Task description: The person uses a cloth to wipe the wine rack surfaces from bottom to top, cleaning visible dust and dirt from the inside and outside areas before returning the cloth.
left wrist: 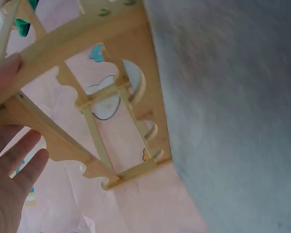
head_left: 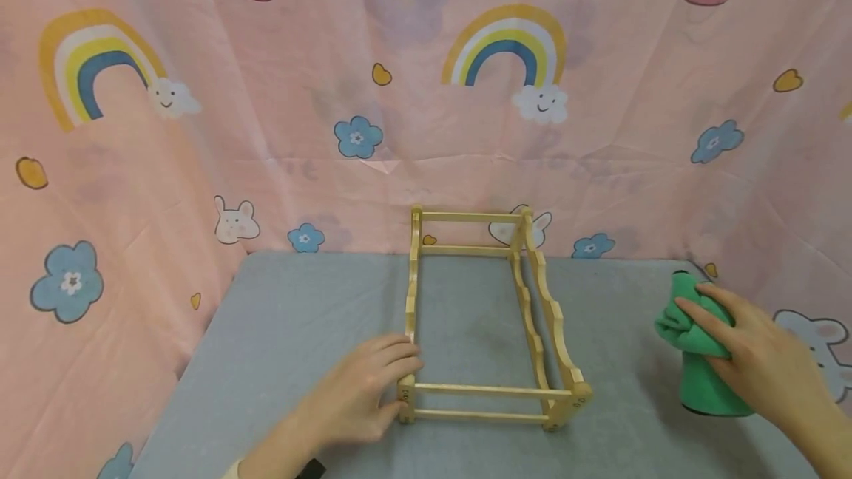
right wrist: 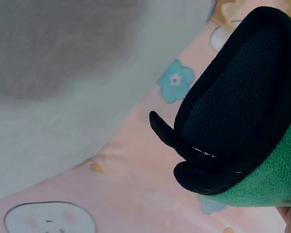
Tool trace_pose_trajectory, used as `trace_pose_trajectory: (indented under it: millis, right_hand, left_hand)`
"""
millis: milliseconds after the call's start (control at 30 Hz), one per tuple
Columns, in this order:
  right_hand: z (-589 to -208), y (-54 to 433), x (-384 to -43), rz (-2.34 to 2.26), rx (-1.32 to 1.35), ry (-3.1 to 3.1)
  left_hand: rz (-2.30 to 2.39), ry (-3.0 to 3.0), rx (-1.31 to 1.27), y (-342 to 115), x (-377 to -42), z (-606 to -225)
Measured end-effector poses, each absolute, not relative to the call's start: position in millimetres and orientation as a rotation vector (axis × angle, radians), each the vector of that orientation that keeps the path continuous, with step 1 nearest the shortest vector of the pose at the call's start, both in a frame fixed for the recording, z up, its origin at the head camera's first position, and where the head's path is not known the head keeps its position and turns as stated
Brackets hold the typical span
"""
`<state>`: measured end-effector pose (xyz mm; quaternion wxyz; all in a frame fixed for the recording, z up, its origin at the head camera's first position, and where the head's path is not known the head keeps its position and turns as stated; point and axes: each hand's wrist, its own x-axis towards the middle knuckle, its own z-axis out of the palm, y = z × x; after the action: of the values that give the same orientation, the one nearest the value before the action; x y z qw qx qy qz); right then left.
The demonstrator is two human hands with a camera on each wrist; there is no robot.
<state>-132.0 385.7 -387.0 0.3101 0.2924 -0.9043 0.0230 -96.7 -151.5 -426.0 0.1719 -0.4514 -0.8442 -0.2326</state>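
A light wooden rack (head_left: 492, 390) with scalloped side rails stands on the grey-covered table, its far end near the curtain. My left hand (head_left: 362, 386) grips the near left corner, thumb by the corner post and fingers over the side rail. In the left wrist view the thumb (left wrist: 5, 73) lies against one bar, with the fingers by a scalloped rail. Off to the right, my right hand (head_left: 765, 353) holds a bunched green cloth (head_left: 708, 379) above the table, its lower part hanging. Black edging (right wrist: 276, 126) and a small black loop show on the cloth in the right wrist view.
A grey cloth (head_left: 299, 316) covers the table. Pink curtains (head_left: 299, 124) printed with rainbows, flowers and rabbits hang behind it and on both sides. A small dark object (head_left: 311, 469) shows at the bottom edge by the left wrist.
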Motion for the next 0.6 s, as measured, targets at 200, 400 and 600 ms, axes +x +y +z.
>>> trace_pose_trajectory:
  millis: [200, 400, 600]
  right_hand:
    - [-378.2, 366.4, -122.8, 0.075, 0.855, -2.266]
    - [-369.7, 343.7, -107.1, 0.094, 0.922, -2.213]
    - [-368.1, 323.3, -96.7, 0.199, 1.056, -2.135]
  left_hand:
    - [-0.836, -2.334, -1.230, -148.3, -91.6, -425.9]
    - [-0.875, -2.336, -1.186, -149.1, -88.5, -423.4]
    - [-0.854, -2.279, -1.190, -150.6, -86.6, -422.4]
